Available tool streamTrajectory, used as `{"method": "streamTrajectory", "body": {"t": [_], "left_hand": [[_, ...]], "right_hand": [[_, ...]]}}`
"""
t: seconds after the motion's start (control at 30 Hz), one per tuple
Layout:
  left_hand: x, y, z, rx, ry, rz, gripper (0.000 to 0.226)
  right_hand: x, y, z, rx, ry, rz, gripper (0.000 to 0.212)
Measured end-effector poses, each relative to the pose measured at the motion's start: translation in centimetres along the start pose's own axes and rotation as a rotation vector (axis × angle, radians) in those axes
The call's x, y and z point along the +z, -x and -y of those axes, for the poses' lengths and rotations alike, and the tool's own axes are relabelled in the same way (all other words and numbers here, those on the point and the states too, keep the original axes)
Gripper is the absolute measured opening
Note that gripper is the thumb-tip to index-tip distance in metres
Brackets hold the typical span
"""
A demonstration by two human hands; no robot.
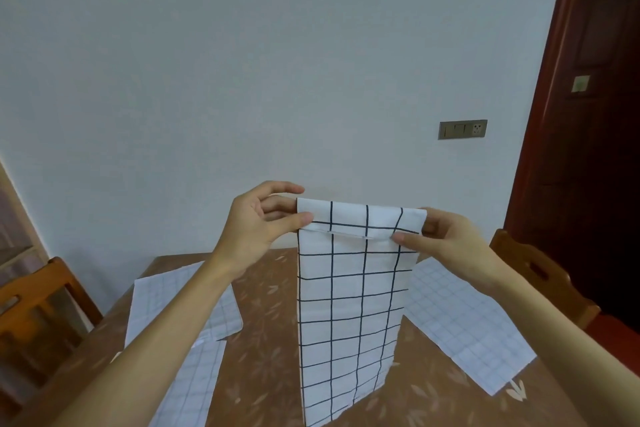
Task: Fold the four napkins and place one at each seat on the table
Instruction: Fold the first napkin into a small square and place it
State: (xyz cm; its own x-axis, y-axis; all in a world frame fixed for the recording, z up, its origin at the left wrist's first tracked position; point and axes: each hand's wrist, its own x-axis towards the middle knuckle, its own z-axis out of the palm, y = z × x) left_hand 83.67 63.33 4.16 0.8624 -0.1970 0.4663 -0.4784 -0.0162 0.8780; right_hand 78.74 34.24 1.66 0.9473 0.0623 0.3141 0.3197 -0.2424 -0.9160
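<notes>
A white napkin with a dark grid (349, 305) hangs in the air above the table, folded into a long strip. My left hand (258, 229) pinches its top left corner and my right hand (446, 236) pinches its top right corner. Its lower end reaches down near the table's front. Three more grid napkins lie flat and unfolded on the brown table (270, 305): one at the left (221, 315), one at the front left (194, 388), partly under my left forearm, and one at the right (464, 319).
A wooden chair (38, 305) stands at the table's left side and another wooden chair (540, 274) at its right. A pale wall lies behind the table, with a switch plate (462, 129). A dark wooden door (588, 114) is at the far right.
</notes>
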Motion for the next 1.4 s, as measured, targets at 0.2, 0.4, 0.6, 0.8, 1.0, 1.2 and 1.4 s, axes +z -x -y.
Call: {"method": "streamTrajectory", "body": {"t": [0.2, 0.4, 0.6, 0.8, 1.0, 1.2, 1.4], "left_hand": [[0.1, 0.6, 0.5, -0.139, -0.053, 0.106, 0.022], [0.0, 1.4, 1.3, -0.101, -0.201, 0.142, 0.016], [-0.7, 1.2, 0.9, -0.092, -0.102, 0.1, 0.014], [-1.0, 1.6, 0.6, -0.09, -0.146, 0.051, 0.034], [-0.8, 1.7, 0.1, -0.158, -0.005, 0.008, 0.027], [0.3, 2.3, 1.3, -0.236, -0.046, 0.127, 0.04], [1.3, 2.6, 2.2, -0.23, -0.048, 0.119, 0.023]], "right_hand": [[0.6, 0.1, 0.6, -0.041, -0.017, -0.036, 0.017], [0.5, 0.1, 0.8, -0.099, 0.054, -0.011, 0.02], [0.4, 0.0, 0.5, -0.078, -0.046, 0.014, 0.022], [0.1, 0.0, 0.5, -0.037, -0.151, -0.016, 0.043], [-0.2, -0.1, 0.2, -0.035, -0.151, -0.034, 0.047], [-0.1, -0.3, -0.4, -0.091, -0.169, -0.09, 0.049], [-0.6, -0.3, -0.1, -0.137, -0.041, -0.07, 0.06]]}}
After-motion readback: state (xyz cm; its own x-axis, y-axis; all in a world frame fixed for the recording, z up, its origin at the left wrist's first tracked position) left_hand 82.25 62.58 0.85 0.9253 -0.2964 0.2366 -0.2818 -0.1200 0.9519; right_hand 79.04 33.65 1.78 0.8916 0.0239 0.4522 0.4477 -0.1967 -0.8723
